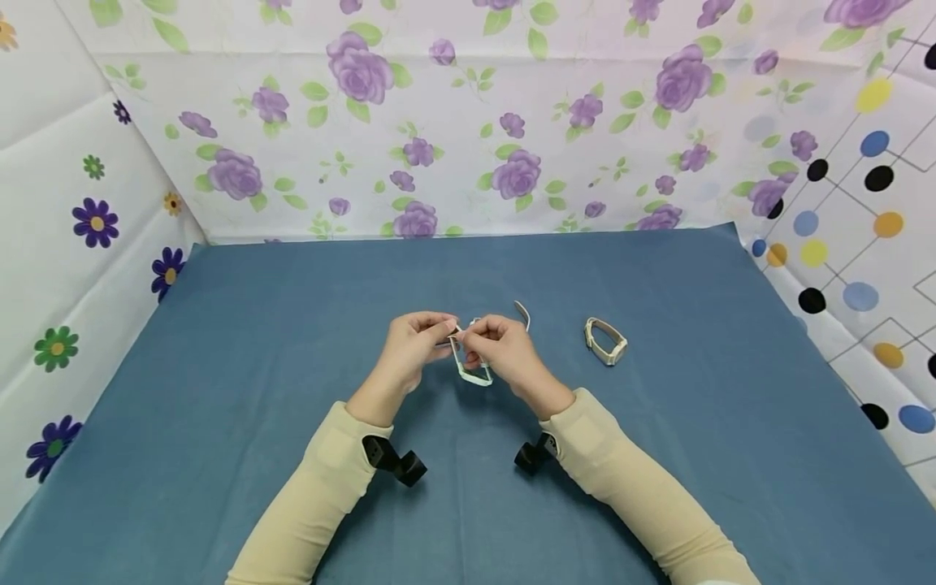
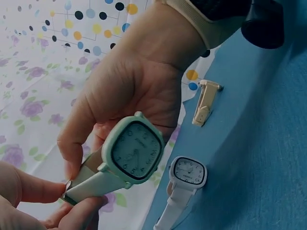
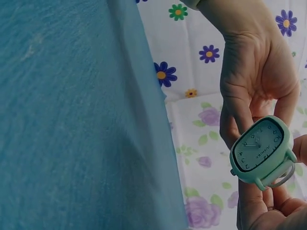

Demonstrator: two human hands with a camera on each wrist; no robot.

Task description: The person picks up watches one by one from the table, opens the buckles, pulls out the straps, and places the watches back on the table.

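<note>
A mint-green wristwatch (image 1: 475, 379) is held up between both hands, its strap bent into a loop. In the head view my left hand (image 1: 412, 349) pinches the strap from the left. Opposite it, my right hand (image 1: 506, 351) grips the strap too, close to the left fingertips. The left wrist view shows the square green dial (image 2: 137, 151) and fingertips of both hands meeting at the strap end (image 2: 72, 191). Seen from the right wrist, the green watch (image 3: 261, 148) hangs below the left palm, with part of its strap hidden by fingers.
On the blue tablecloth (image 1: 256, 390), a beige watch (image 1: 605, 341) lies to the right, its strap looped. A white watch (image 2: 188, 172) lies behind the right hand, only its strap (image 1: 523, 314) showing in the head view. Patterned cloth walls (image 1: 468, 146) border the table.
</note>
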